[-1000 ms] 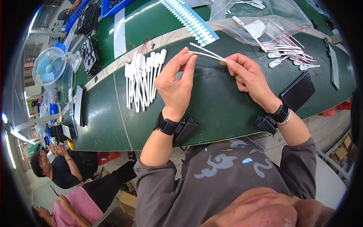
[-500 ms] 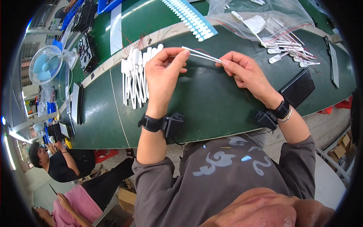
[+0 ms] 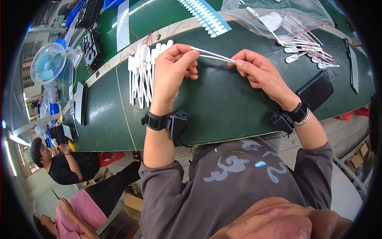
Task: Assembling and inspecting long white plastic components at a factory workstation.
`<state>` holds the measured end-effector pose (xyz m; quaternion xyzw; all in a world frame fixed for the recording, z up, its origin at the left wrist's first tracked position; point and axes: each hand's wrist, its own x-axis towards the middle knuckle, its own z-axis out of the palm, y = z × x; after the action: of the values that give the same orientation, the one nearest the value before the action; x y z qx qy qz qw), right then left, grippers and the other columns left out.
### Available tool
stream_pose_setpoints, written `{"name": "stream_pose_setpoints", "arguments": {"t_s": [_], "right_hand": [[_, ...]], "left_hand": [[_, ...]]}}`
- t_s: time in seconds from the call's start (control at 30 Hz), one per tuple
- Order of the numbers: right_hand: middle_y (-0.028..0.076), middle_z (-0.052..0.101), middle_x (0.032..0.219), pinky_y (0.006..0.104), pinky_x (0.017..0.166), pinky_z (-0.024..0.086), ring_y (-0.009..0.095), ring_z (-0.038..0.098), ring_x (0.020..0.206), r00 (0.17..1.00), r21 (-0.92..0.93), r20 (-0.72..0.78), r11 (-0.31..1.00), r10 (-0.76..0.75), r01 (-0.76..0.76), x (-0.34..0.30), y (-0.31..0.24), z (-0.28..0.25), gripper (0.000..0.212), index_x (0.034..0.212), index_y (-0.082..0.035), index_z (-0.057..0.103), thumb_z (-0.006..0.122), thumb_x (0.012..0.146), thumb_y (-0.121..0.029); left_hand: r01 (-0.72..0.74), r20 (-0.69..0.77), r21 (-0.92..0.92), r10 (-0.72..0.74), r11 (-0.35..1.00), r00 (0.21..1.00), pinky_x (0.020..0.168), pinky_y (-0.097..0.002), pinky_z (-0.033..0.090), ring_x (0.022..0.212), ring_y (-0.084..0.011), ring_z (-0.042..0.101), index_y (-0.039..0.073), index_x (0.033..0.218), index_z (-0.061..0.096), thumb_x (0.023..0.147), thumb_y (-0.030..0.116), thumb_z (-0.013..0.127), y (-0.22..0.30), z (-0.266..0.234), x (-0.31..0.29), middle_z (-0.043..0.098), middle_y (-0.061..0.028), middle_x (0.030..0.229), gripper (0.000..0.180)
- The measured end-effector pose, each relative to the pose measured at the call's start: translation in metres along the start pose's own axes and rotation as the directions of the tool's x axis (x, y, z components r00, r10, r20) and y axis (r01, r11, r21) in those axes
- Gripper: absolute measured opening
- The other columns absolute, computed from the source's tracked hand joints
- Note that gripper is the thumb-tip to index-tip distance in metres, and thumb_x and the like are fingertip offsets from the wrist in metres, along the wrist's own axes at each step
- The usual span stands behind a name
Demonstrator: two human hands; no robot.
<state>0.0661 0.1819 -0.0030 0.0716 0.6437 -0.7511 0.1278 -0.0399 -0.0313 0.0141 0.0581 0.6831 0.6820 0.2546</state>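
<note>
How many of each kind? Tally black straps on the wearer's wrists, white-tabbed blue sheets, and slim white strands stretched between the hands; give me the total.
Black wrist straps: 2
White-tabbed blue sheet: 1
Slim white strands: 2
Total: 5

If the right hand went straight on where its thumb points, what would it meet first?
Past the thin white sticks in the right hand, probably the left hand, though depth is unclear here.

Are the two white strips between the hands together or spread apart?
Spread toward the left hand, together at the right hand: the gap between the white strips narrows rightward.
</note>
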Motion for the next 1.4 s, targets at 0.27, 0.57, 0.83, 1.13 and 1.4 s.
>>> {"name": "stream_pose_setpoints", "arguments": {"t_s": [0.27,0.57,0.83,1.13,1.4], "right_hand": [[-0.007,0.042,0.075,0.0165,0.045,0.017,-0.002,0.026,0.053,1.0,-0.009,-0.028,1.0,-0.004,0.004,0.001,0.002,0.001,0.023,0.108,-0.008,0.062,0.051,0.1,-0.026],[-0.007,0.043,0.075,0.0164,0.044,0.018,-0.002,0.027,0.053,1.0,0.021,-0.027,1.0,0.007,-0.006,0.002,0.003,0.0,0.023,0.108,-0.007,0.062,0.051,0.1,-0.025],[-0.008,0.046,0.074,0.0161,0.047,0.023,-0.002,0.031,0.055,1.0,0.02,0.005,1.0,0.016,-0.016,0.001,-0.002,-0.001,0.026,0.106,-0.009,0.064,0.053,0.099,-0.031],[-0.005,0.048,0.08,0.0165,0.054,0.034,0.001,0.038,0.06,0.989,0.239,0.141,0.968,0.044,-0.077,0.002,-0.003,-0.008,0.026,0.113,-0.002,0.06,0.052,0.099,-0.022],[0.007,0.064,0.105,0.0284,0.086,0.05,0.014,0.063,0.097,0.997,0.462,0.08,0.887,-0.019,-0.02,0.007,-0.002,-0.017,0.031,0.119,-0.002,0.057,0.056,0.098,-0.024]], "left_hand": [[-0.084,-0.047,0.136,0.092,0.987,0.995,0.049,-0.0208,0.048,0.057,-0.0085,0.059,0.004,0.092,0.063,0.086,0.013,0.069,0.0,0.003,-0.003,0.063,-0.0036,0.078,0.012],[0.025,0.019,-0.011,-0.025,1.0,1.0,0.05,-0.0225,0.05,0.057,-0.0117,0.062,0.001,0.093,0.06,0.087,0.011,0.064,0.003,0.001,-0.002,0.066,-0.0097,0.08,0.012],[-0.1,0.023,-0.019,0.101,0.995,0.995,0.051,-0.0229,0.051,0.058,-0.0121,0.062,0.0,0.097,0.059,0.091,0.014,0.063,0.0,0.004,-0.004,0.067,-0.0103,0.081,0.015],[-0.15,-0.011,-0.008,0.15,0.989,0.989,0.053,-0.0229,0.051,0.06,-0.011,0.062,0.0,0.102,0.059,0.094,0.018,0.061,0.0,0.006,-0.006,0.067,-0.0089,0.081,0.02],[-0.299,-0.168,0.01,0.296,0.954,0.94,0.055,-0.0218,0.05,0.065,-0.0086,0.061,0.0,0.111,0.061,0.097,0.021,0.057,-0.007,0.021,-0.002,0.067,-0.0061,0.083,0.025]]}}
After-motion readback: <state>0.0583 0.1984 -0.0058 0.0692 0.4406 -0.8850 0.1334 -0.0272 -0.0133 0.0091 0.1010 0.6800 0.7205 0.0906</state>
